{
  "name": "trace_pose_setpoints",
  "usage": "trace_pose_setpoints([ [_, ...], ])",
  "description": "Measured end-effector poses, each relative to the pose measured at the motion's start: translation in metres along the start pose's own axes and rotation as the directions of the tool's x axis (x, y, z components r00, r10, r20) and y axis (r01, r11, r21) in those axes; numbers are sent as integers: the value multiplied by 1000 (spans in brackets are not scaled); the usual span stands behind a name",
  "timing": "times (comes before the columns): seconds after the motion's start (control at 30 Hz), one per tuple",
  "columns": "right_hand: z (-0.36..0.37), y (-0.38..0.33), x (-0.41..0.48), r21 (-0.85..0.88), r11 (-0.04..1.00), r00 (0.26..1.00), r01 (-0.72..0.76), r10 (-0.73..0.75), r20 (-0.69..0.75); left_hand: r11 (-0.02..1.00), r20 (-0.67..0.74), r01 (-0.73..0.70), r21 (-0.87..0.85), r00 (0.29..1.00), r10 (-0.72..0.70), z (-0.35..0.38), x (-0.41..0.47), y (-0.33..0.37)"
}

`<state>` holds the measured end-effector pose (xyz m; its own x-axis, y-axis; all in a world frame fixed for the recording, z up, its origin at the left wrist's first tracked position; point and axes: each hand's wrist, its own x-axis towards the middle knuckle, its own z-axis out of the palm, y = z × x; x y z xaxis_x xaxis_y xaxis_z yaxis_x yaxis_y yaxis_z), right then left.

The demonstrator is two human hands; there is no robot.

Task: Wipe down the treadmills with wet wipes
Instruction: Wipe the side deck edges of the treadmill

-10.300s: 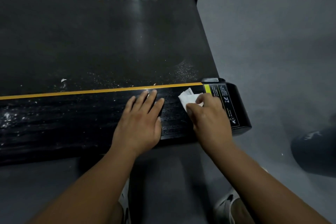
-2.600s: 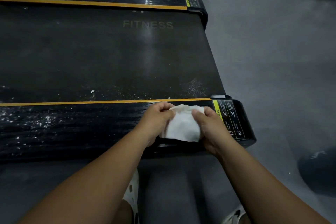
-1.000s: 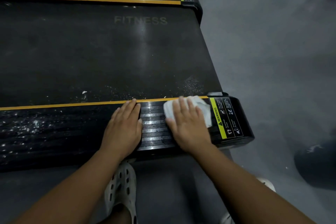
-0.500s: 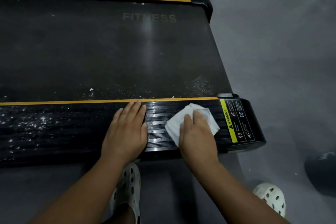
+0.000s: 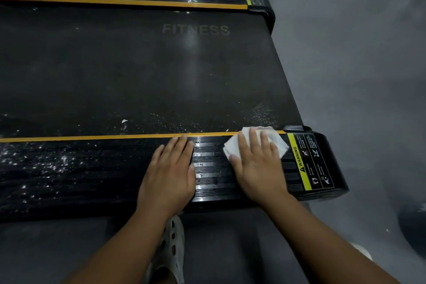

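You press a wet wipe flat against the near side rail of a treadmill. Your right hand is spread over it with fingers straight, nothing curled or pinched. The wipe lies almost wholly under those fingers. Only its crumpled white edges show, past the thumb on one side and the little finger on the other, and its far edge touches the yellow stripe that divides rail from belt. It sits at the rail's right end, just beside the warning label.

Your left hand rests palm-down on the same rail, fingers straight and together, holding nothing. A bare ribbed strip separates it from the wipe. It looks placed as a prop, taking your weight as you lean in from the floor, where a pale clog shows between your forearms.

The flat palm seems deliberate: it spreads pressure so the wipe beds into the grooves rather than skating across them. The strip between your hands shines wet. Further left the rail is peppered with white specks, and more lie scattered on the belt near the stripe. By that showing, a long stretch of rail is left to clean, and the sweep would probably run leftward.
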<state>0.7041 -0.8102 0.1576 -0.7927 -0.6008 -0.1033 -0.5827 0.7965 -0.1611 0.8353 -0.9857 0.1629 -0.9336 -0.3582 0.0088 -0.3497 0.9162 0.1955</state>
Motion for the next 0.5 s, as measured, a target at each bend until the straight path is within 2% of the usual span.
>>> trace_pose_setpoints([
  [0.07,1,-25,-6,-13,994,994,106,-106,1,1000,2,-2,4,1000,2,0,0,0],
  [0.17,6,-26,-40,-5,930,929,368,-367,47,1000,6,0,5,1000,0,-1,-1,0],
  [0.2,2,-18,-43,20,917,915,399,-400,60,1000,9,0,2,1000,0,-1,0,0],
  [0.27,-7,-7,-39,55,911,912,409,-410,0,1000,8,5,2,1000,-5,0,0,0],
  [0.33,-13,-6,-35,35,936,936,349,-347,-58,1000,11,9,5,1000,-9,-1,0,1],
  [0.4,-17,-11,-31,41,981,980,190,-187,-74,1000,16,13,2,1000,-13,-2,0,1],
  [0.5,-21,-21,-25,92,996,1000,-14,14,-2,1000,12,11,3,1000,-11,-1,0,1],
])
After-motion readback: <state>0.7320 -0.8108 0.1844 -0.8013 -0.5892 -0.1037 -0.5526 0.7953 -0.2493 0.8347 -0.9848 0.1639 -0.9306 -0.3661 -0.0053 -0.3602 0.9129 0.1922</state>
